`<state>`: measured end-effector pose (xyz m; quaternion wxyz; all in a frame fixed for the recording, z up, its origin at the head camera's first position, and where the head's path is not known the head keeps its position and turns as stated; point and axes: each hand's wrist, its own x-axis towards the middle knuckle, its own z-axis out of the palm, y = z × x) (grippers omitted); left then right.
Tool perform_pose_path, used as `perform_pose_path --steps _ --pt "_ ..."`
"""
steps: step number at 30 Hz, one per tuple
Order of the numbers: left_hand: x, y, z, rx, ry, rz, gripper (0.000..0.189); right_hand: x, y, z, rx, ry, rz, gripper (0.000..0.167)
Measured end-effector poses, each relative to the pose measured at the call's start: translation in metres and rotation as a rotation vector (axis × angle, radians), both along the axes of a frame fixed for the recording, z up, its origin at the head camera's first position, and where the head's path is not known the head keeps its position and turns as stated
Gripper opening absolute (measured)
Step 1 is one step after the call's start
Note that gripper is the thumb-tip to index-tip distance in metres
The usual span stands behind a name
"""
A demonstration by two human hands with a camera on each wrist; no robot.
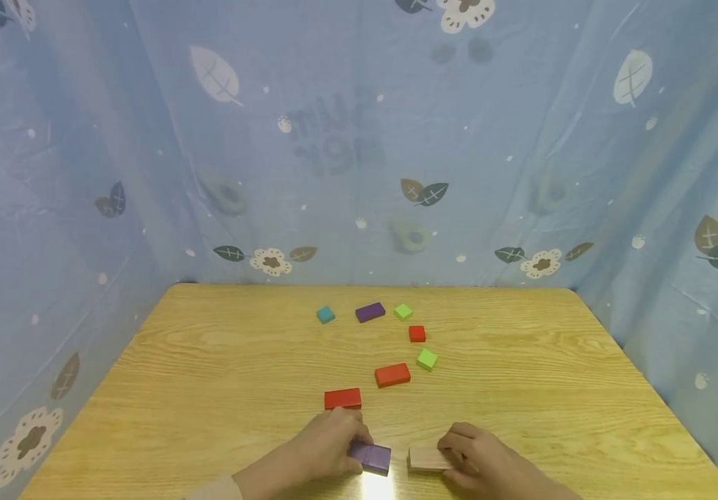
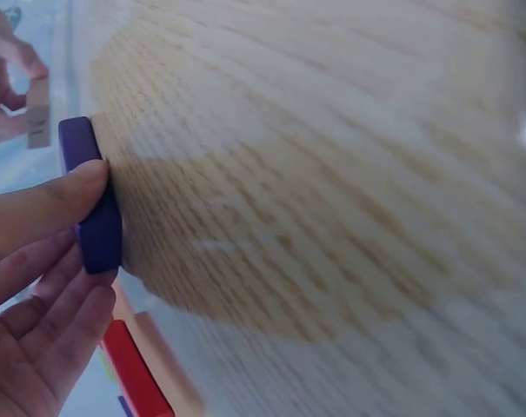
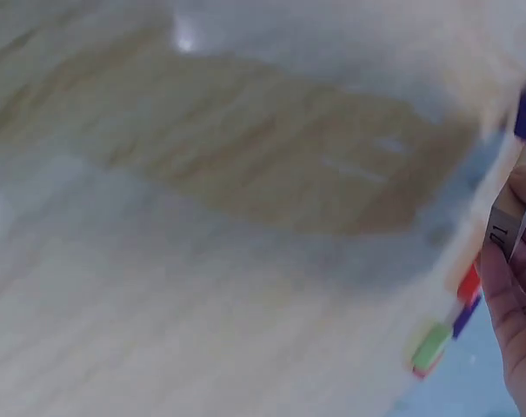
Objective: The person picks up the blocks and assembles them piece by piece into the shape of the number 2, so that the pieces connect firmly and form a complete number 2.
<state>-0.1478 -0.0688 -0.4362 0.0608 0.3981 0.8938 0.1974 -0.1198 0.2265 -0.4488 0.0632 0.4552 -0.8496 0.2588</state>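
Note:
My left hand [image 1: 348, 444] pinches a flat purple block [image 1: 371, 457] that lies on the wooden table [image 1: 209, 389] near its front edge. The left wrist view shows the thumb [image 2: 67, 195] pressed on the purple block [image 2: 93, 204], with the other fingers below it. Just to the right, my right hand [image 1: 454, 455] grips a plain wooden block [image 1: 426, 458] lying flat on the table. In the right wrist view, fingers [image 3: 510, 304] hold that wooden block [image 3: 506, 224] at the frame's right edge. A narrow gap separates the two blocks.
Further back lie two flat red blocks [image 1: 342, 398] [image 1: 392, 375], a small red cube [image 1: 416, 333], two green cubes [image 1: 426, 359] [image 1: 403, 311], another purple block [image 1: 369, 312] and a teal cube [image 1: 325, 314]. A blue patterned curtain [image 1: 359, 153] encloses the table.

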Motion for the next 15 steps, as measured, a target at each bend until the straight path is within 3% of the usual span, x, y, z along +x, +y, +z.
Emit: perform_pose_path --steps 4,15 --pt "-0.002 -0.001 0.001 -0.012 0.007 0.003 0.028 -0.003 0.010 0.005 -0.046 0.056 -0.033 0.018" --pt "-0.002 0.000 -0.002 -0.001 0.008 -0.010 0.028 -0.008 0.017 0.004 -0.015 0.035 -0.065 0.018"
